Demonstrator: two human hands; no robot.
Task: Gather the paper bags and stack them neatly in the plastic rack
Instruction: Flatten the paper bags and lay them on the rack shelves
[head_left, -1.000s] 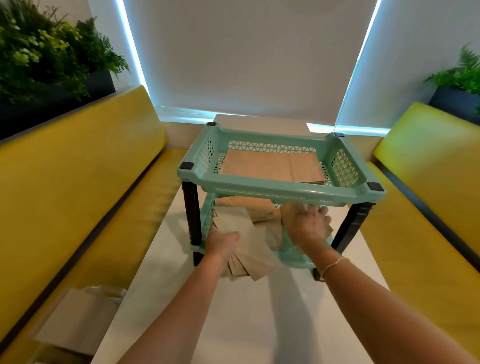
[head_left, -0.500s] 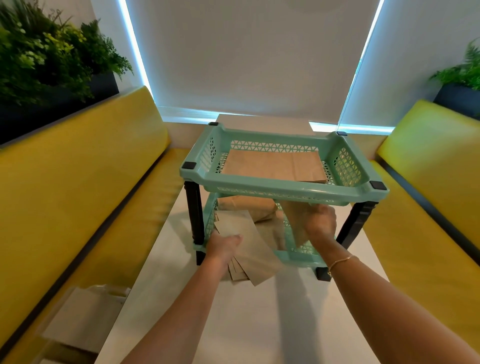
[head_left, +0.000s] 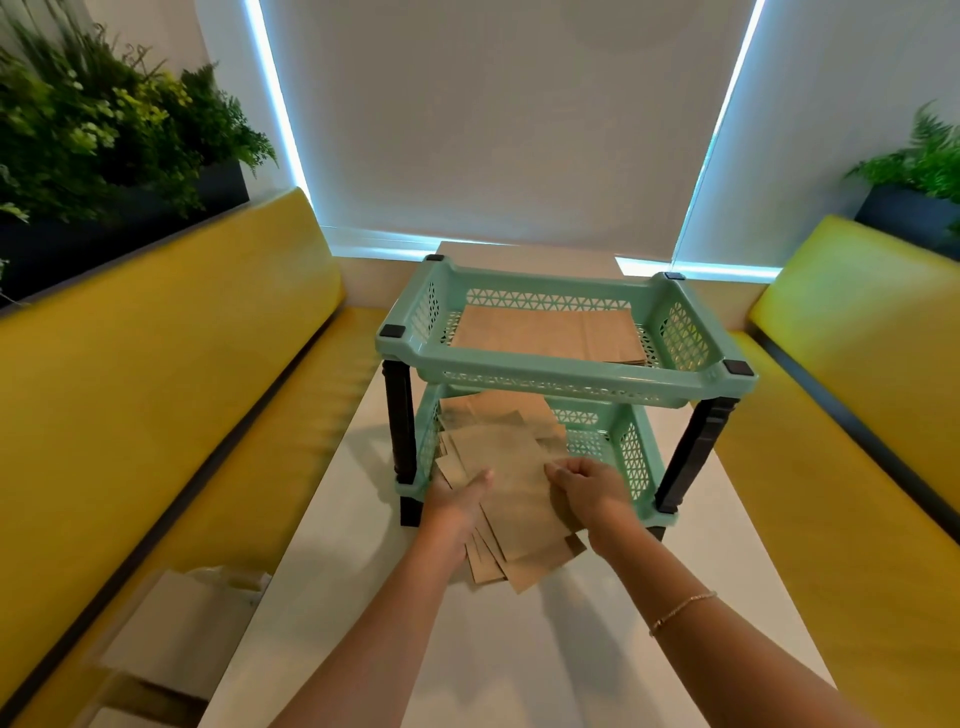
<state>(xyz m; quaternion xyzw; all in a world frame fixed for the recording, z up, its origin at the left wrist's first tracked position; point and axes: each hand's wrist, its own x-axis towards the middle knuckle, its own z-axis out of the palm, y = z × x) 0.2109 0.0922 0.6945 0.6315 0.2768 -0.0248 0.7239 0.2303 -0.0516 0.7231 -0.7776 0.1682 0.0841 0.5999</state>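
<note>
- From the head camera, a green plastic rack (head_left: 566, 374) with two shelves and dark legs stands on the pale table (head_left: 519, 649), at its far end between two yellow benches.
- The top shelf (head_left: 691, 332) already holds a flat stack of bags (head_left: 545, 338), squared up and lying level, which looks like the tidy result the task asks for.
- The bottom shelf (head_left: 631, 457) is the one being worked on: a fanned bundle of paper bags (head_left: 506, 483) lies half inside it, the near ends hanging out over the front lip onto the table, so they are not yet pushed home.
- The left hand (head_left: 457, 501) lies on the left side of the bundle, fingers fairly straight and thumb up against the paper; it seems to be steadying or nudging the bags, not gripping them.
- The right hand (head_left: 587, 486) is at the bundle's right edge with fingers curled; it looks to be pinching the paper there, though the blur makes that uncertain. One hand on each side suits squaring the fan into a single pile.
- My guess is the bags need aligning first, as skewed corners could catch on the shelf's sides.
- A pale bag (head_left: 176, 634) sits on the near left bench (head_left: 156, 415), blurred, apart from the rack.
</note>
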